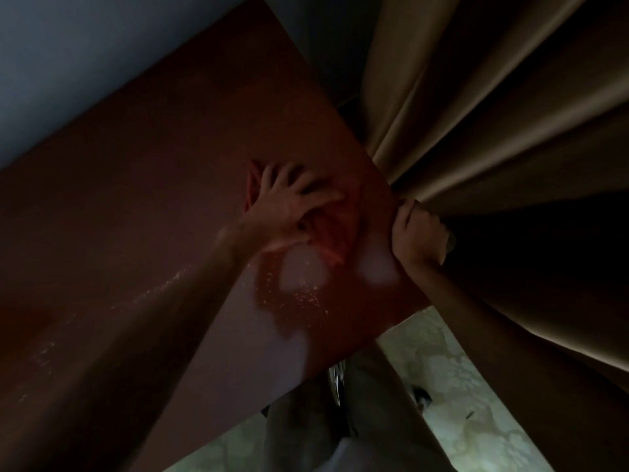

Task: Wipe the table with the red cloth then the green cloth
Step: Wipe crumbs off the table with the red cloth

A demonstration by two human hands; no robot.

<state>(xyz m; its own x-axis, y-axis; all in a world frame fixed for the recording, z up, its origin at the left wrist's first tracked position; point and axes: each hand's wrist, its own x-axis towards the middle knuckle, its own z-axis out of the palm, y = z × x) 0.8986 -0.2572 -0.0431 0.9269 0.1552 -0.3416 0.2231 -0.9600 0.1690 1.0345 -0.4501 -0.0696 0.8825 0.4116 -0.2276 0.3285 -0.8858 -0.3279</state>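
1. Table [143, 185], a dark reddish-brown top, runs from the near left up to the far middle of the dim frame, its right-hand edge slanting down past both hands to a near corner above the floor.
2. Left hand [289, 206] lies on the red cloth [332, 233] with fingers spread and only slightly bent, pressing it flat against the top near the table's right edge.
3. The red cloth is crumpled under and just right of that hand, a bright fold showing at its near side; a strip of it also shows past the fingertips on the far left side of the hand.
4. Right hand [417, 233] is curled over the table's right edge, fingers gripping the edge where the beige curtain [493, 114] hangs against it.
5. The curtain's folds crowd the table's right side from the far end down to the right hand, so the cloth sits close to both edge and fabric.
6. Pale reflections and small light specks [299, 298] mark the top just nearer than the cloth.
7. The wide stretch of table top to the left of the left arm lies bare and in shadow.
8. Patterned pale floor [476, 420] shows beyond the near corner, beside the person's trouser legs [371, 420].
9. The green cloth cannot be made out in the dark picture.
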